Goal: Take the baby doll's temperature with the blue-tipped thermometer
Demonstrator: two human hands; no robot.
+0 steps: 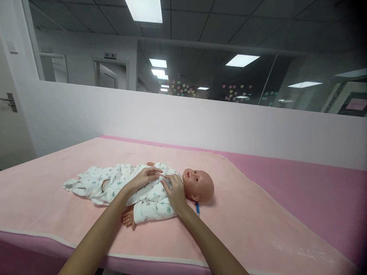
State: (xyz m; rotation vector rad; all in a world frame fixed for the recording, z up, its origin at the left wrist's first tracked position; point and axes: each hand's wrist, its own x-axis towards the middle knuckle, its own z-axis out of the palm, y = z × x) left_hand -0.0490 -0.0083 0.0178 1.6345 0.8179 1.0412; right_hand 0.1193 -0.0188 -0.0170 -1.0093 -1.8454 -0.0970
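A baby doll [200,185] lies on its back with its head toward the right. It wears a white printed outfit [153,196] with long sleeves, and its legs are mostly covered by the loose cloth. My left hand [145,179] rests over the doll's chest, its fingers drawn together at the front of the outfit. From the other side my right hand [174,191] bends over the upper chest, thumb and fingers pinching the cloth close to the left fingertips. The exact bit of cloth between the fingers is partly hidden. One doll hand [129,219] pokes out of the near sleeve.
Beneath the doll spreads a peach-coloured mat [246,233] on a pink padded surface [301,191]. A small blue item [197,208] lies by the doll's head, beside my right forearm. Behind stands a low white wall [200,122] topped with glass. A door [13,114] is at far left.
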